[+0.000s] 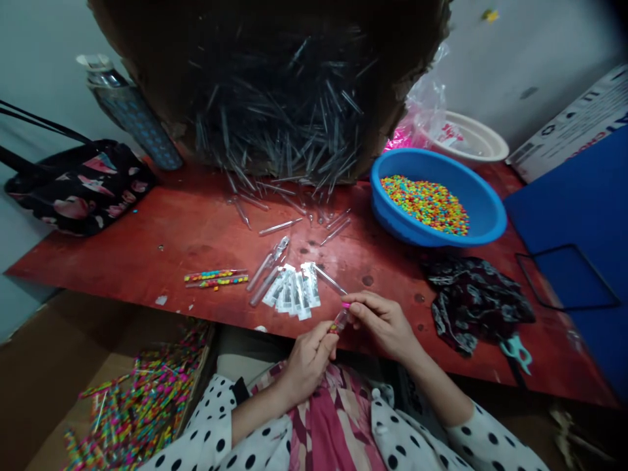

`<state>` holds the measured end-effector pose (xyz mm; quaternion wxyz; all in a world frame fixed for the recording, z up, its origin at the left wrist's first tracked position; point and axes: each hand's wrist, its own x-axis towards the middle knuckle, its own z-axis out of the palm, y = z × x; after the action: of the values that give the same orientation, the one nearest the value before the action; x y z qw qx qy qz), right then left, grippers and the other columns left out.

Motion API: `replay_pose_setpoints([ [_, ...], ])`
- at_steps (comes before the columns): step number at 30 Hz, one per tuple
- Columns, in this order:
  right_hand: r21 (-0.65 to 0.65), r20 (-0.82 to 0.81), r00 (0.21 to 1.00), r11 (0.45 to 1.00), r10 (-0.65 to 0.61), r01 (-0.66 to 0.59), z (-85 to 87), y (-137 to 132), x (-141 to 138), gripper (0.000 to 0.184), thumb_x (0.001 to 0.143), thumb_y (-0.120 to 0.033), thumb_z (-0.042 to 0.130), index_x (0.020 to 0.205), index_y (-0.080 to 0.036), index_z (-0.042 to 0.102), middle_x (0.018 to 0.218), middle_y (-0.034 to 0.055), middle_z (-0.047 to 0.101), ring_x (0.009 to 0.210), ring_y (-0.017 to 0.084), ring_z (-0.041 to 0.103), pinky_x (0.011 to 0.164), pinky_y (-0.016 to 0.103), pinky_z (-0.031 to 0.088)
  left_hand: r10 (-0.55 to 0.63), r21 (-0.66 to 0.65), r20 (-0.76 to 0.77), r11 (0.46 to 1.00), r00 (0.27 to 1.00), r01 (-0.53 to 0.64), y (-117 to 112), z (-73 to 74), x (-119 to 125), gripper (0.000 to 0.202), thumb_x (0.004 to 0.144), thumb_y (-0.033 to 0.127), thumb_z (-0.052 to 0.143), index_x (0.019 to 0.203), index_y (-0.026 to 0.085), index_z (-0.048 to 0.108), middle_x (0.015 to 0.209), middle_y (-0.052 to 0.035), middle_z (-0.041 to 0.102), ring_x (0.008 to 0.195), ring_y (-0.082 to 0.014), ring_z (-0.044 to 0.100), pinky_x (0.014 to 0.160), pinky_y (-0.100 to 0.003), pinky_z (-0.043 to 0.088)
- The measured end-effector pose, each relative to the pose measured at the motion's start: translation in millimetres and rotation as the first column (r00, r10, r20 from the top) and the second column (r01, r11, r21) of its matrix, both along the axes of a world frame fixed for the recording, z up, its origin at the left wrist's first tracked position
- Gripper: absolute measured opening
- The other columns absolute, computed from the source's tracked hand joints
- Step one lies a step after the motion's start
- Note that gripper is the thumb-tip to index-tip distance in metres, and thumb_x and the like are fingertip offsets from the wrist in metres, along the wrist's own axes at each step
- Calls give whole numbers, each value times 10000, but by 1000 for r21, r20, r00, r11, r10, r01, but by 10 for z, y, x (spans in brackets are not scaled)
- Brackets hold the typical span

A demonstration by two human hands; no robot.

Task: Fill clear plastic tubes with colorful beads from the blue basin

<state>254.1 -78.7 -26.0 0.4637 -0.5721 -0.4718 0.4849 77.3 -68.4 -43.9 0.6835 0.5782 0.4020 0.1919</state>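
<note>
One head-worn camera looks forward and down, from above the person's lap (pixel 321 425), across the red table (pixel 122 261).

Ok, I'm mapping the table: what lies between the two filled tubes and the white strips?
In the head view, a few clear tubes lie between the filled tubes and the white strips.

A narrow clear tube (pixel 340 318) slants up from the curled fingers of the left hand (pixel 310 353) towards the fingertips of the right hand (pixel 375 319). Small red and yellow pieces (pixel 333 328) show inside it, just beyond the left fingers. A bright pink cap (pixel 346 305) sits at the right fingertips; whether it is seated is unclear.
</note>
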Motion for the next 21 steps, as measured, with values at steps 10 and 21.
replay_pose_setpoints([
  [10, 113, -37, 998, 992, 53, -49, -73, -105, 35, 231, 892, -294, 491, 1032, -221, 659, 773, 26, 617, 585, 118, 603, 572, 254, 502, 12, -133, 114, 991, 993, 3, -28, -61, 10, 315, 897, 447, 388, 778, 178, 502, 502, 73, 398, 359, -48, 341, 390, -184, 267],
  [21, 294, 213, 975, 956, -64, -2, -191, -133, -28, 202, 792, -202, 635, 992, -229, 654, 874, 42, 635, 761, 160, 621, 688, 290, 513, 135, -286, 199, 955, 971, -74, -64, -99, 50, 334, 845, 486, 470, 822, 158, 526, 535, 72, 414, 363, -31, 253, 365, -188, 187],
])
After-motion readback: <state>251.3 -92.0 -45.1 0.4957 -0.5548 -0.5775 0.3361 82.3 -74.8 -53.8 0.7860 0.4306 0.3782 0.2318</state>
